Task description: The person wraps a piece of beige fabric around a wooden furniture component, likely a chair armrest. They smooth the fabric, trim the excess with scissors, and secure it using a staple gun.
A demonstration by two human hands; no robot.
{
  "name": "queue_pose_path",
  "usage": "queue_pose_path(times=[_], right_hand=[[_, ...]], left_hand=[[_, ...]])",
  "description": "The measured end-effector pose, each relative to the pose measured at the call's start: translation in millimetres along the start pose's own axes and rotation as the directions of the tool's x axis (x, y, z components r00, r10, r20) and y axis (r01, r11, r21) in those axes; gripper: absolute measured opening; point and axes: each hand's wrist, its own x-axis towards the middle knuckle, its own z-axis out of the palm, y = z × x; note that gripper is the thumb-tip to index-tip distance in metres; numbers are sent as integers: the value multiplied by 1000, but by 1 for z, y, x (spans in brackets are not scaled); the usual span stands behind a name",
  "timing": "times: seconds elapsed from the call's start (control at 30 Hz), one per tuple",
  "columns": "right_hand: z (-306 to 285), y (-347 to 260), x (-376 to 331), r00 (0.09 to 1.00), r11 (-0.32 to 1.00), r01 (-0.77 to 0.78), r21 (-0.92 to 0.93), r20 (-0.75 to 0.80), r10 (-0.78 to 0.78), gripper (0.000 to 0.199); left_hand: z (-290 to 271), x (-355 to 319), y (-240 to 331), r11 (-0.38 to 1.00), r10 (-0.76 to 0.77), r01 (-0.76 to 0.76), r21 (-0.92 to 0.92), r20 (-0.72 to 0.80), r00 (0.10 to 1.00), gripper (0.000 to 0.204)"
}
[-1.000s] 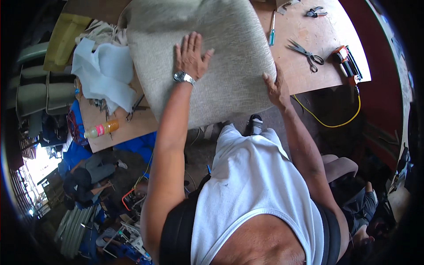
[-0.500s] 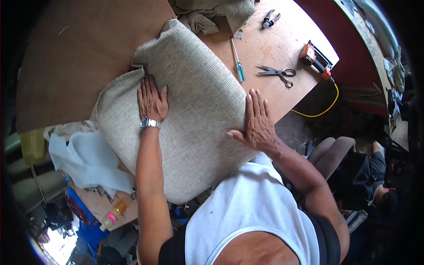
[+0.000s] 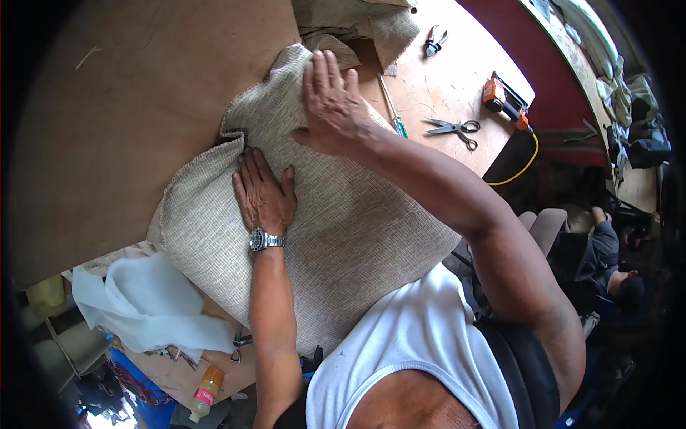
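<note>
A large beige woven upholstery fabric [image 3: 343,207] covers a rounded, padded shape in front of me, its raw edge folded at the left. My left hand [image 3: 266,194], with a metal watch on its wrist, lies flat on the fabric just below that fold, fingers stretched. Farther off, my right hand [image 3: 332,104] rests on the fabric near its far corner, fingers extended and thumb out to the left. Neither hand grips anything. What lies under the cloth is hidden.
On the wooden table [image 3: 143,107] to the right lie scissors [image 3: 451,129], a green-handled screwdriver [image 3: 397,123], pliers [image 3: 434,41] and an orange staple gun [image 3: 500,96] on a yellow hose. White padding [image 3: 146,300] and a bottle [image 3: 206,392] are at lower left. Another person [image 3: 600,250] sits at right.
My right hand has moved from the fabric's right edge up and left to its far corner. The left hand stays flat near the fold. The whole view has shifted slightly.
</note>
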Motion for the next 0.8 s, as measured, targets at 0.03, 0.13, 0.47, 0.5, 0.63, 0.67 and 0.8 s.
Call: queue_pose_path(times=[0.03, 0.13, 0.47, 0.5, 0.63, 0.67, 0.8], right_hand=[[-6, -7, 8, 997, 998, -48, -29, 61, 49, 118], [9, -32, 35, 983, 971, -162, -177, 59, 175, 113], [-39, 78, -66, 997, 513, -41, 857, 66, -31, 79], [-1, 117, -95, 994, 323, -91, 942, 107, -31, 82], [79, 201, -287, 851, -343, -484, 805, 525, 32, 104], [94, 197, -314, 811, -457, -534, 711, 584, -39, 108], [117, 134, -329, 705, -561, -617, 552, 704, -82, 104]], left_hand=[[2, 1, -1, 999, 11, -11, -31, -2, 1000, 76], [9, 7, -11, 979, -67, 69, -190, 19, 998, 75], [37, 35, 4, 965, -257, 263, -11, -257, 932, 73], [41, 40, 5, 973, -227, 225, -41, -301, 926, 72], [44, 41, -10, 968, -243, 252, 11, -231, 942, 74], [39, 45, -4, 965, -250, 259, 29, -187, 950, 77], [45, 52, -11, 979, -174, 193, 69, -221, 960, 78]])
